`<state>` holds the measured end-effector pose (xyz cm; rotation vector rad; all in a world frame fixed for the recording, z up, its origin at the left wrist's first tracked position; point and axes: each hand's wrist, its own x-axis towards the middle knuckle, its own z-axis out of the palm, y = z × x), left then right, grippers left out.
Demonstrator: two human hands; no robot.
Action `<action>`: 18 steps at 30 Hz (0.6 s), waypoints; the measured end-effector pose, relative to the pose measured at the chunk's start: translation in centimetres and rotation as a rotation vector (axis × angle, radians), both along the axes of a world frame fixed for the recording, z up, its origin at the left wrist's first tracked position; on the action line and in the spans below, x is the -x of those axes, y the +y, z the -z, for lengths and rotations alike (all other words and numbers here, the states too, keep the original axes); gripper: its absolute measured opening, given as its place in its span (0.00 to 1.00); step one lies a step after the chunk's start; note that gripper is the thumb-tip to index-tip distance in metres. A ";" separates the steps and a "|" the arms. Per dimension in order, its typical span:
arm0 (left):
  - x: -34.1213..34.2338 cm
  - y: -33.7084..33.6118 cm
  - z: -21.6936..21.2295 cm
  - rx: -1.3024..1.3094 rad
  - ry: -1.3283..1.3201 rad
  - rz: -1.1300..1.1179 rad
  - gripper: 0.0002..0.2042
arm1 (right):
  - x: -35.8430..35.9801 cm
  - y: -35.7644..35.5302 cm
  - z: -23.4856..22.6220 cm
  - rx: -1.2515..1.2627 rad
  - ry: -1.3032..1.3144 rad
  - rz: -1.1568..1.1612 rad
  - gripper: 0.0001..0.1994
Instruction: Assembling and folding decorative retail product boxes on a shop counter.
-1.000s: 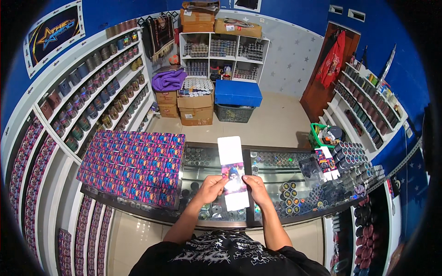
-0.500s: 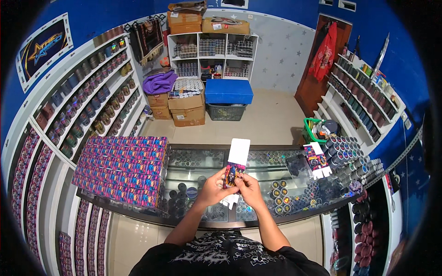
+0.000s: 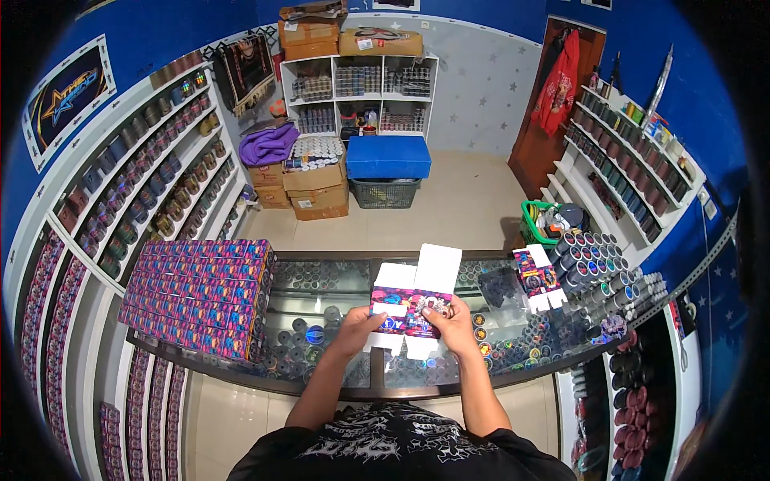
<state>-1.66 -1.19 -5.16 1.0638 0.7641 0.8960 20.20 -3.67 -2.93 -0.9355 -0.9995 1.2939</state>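
Over the glass counter point(image 3: 321, 385), a colourful printed carton point(image 3: 415, 303) is spread between my hands, with white flaps at its top and bottom. My left hand point(image 3: 351, 330) pinches its left panel, the thumb lying on the printed face. On the right panel's edge, my right hand point(image 3: 454, 325) grips with the thumb in front. The fingers behind the card are hidden. Flat cartons point(image 3: 536, 275) of the same print lie on the counter further right. A large block of assembled printed boxes point(image 3: 196, 297) stands on the left end of the counter.
Stacked round spools point(image 3: 589, 260) crowd the counter's right end, beside a green basket point(image 3: 539, 223). A dark plastic sheet point(image 3: 501, 287) lies near them. Beyond the counter stand a blue box point(image 3: 389, 157) on a grey crate point(image 3: 385, 194) and cardboard boxes point(image 3: 317, 196). Filled shelves point(image 3: 152, 172) line the left wall.
The carton, narrow and folded between close hands before, is now opened out wider with two panels side by side. My hands have moved apart. The view has shifted slightly.
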 end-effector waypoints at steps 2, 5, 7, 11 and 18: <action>-0.8 -0.4 -0.5 0.021 -0.116 0.007 0.11 | -0.7 0.2 -0.2 0.023 0.034 -0.049 0.16; -1.8 -0.5 0.0 0.081 -0.342 0.066 0.13 | -0.9 0.6 -0.5 0.022 0.234 -0.206 0.17; -2.7 -0.3 0.8 0.050 -0.459 0.075 0.13 | -0.4 0.7 -0.7 0.052 0.388 -0.308 0.19; -3.9 -0.2 0.8 -0.056 -0.244 -0.035 0.15 | -0.4 1.8 0.2 0.111 0.413 -0.278 0.15; -4.4 0.3 2.1 -0.125 -0.071 -0.064 0.20 | 2.1 2.1 1.3 -0.039 -0.654 0.109 0.25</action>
